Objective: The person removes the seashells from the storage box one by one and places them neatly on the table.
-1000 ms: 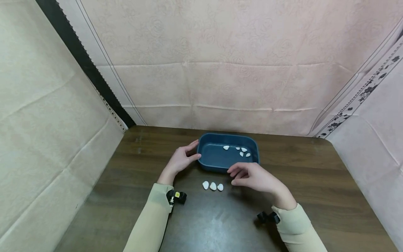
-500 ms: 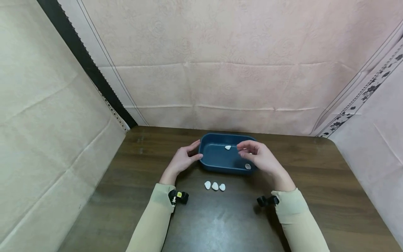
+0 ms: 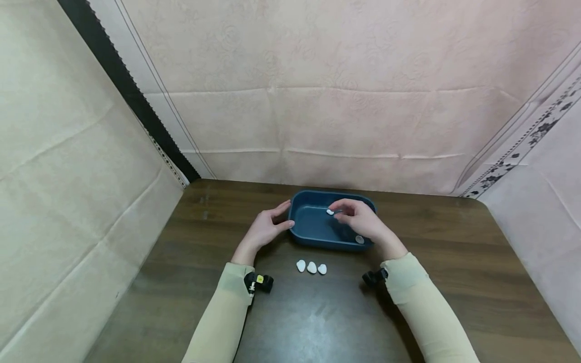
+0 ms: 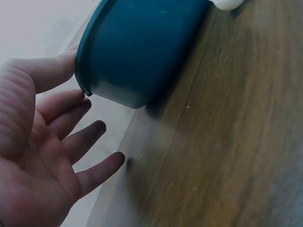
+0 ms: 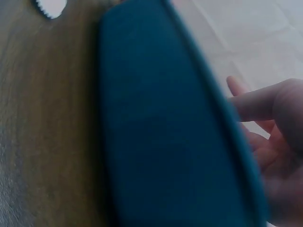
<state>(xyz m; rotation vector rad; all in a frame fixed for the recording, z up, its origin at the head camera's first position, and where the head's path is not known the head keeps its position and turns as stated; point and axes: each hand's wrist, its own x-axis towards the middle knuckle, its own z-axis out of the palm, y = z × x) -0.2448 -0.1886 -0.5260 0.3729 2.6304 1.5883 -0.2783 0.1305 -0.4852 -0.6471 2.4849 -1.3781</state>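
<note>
Watching left hand (image 3: 265, 228), spread wide, touch left end of blue tray (image 3: 317, 242) near bench (image 3: 436, 242) far edge, seemingly steadying it; right hand (image 3: 359, 218) over tray, beside white piece (image 3: 330, 212), whether gripping I can't tell.

A dark-blue, rounded rectangular container with raised walls (image 3: 327, 243) is set on a brown wood-grained tabletop (image 3: 195, 282) near the centre of the frame. Its left end is touched by the left hand (image 3: 265, 229), thumb and fingers spread apart. The right hand (image 3: 358, 217) is held over the right half of the container, its fingertips beside a small white flat piece (image 3: 330, 212); contact cannot be made out. Three white rounded flat pieces (image 3: 311, 267) are arranged in a row below. The upper frame is filled by pale patterned cloth (image 3: 345, 126).
</note>
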